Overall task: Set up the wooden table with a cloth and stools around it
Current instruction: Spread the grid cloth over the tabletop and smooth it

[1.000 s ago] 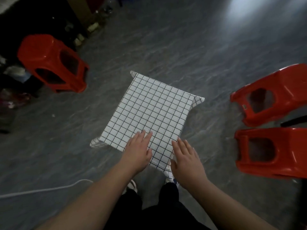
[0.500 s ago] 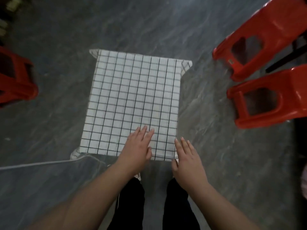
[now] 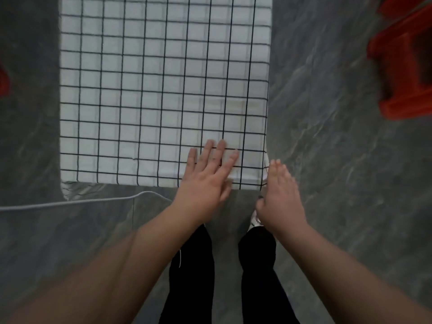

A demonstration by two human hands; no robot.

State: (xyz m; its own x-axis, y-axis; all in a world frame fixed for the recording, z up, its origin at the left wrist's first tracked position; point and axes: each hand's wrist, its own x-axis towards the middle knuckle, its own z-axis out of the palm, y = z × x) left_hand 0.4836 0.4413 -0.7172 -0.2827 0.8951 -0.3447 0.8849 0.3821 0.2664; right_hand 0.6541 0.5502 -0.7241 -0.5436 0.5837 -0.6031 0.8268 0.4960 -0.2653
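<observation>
My left hand (image 3: pixel 208 176) lies flat on the cloth (image 3: pixel 152 90), fingers straight and a little spread, close to the near right corner of the tabletop. It holds nothing; it only presses down. My right hand (image 3: pixel 281 197) is flat too, fingers straight and together, just off the right edge by that same corner. I cannot tell if it touches the bit of cloth that hangs down there. It grips nothing.

The cloth, white with black squares, covers the whole top, so no wood shows. I think the job now is to make the cloth smooth and straight. To do that well, I should keep my palms flat and push from the middle out to the edges, so no bumps stay. I should not pull hard on one corner, or the cloth will slide and hang crooked.

The lines on the cloth run straight along the edges of the tabletop, so it sits square. The far edge is cut off at the top of the view, so I cannot say which side is longer.

One red stool (image 3: pixel 404 66) stands on the floor (image 3: pixel 327 160) off to the right, well apart from the tabletop. It looks like the stools come next.
</observation>
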